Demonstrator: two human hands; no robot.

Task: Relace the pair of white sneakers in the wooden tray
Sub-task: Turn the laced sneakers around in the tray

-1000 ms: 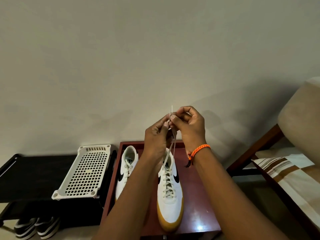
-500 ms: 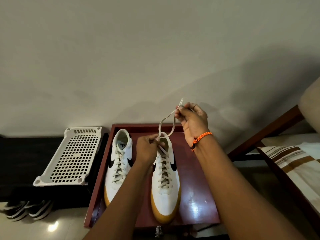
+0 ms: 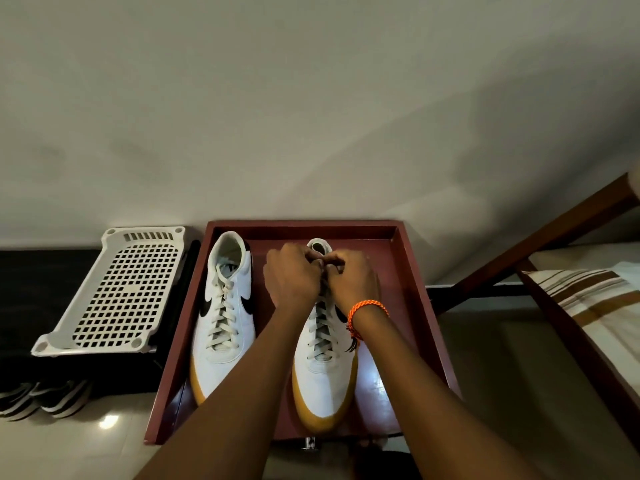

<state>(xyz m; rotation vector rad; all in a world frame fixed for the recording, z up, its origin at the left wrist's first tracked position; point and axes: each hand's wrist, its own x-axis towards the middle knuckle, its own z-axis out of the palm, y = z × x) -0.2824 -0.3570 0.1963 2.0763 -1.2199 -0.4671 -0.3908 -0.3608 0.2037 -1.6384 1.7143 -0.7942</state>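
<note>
Both sneakers lie in the wooden tray (image 3: 403,271), toes toward its near edge. Left hand (image 3: 292,277) and right hand (image 3: 353,282) meet over the right sneaker (image 3: 323,382) at its top eyelets, fingers curled, apparently pinching the lace ends for tying; the lace itself is hidden there. The left sneaker (image 3: 225,323) is fully laced.

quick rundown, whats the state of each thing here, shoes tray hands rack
left sneaker: laced up, lying flat in the tray
right sneaker: laced along the front, top end hidden under the hands
wooden tray: holds both sneakers side by side
left hand: fingers curled at the right sneaker's collar
right hand: fingers curled, touching the left hand
white plastic rack: lying tilted on the dark shelf
</note>
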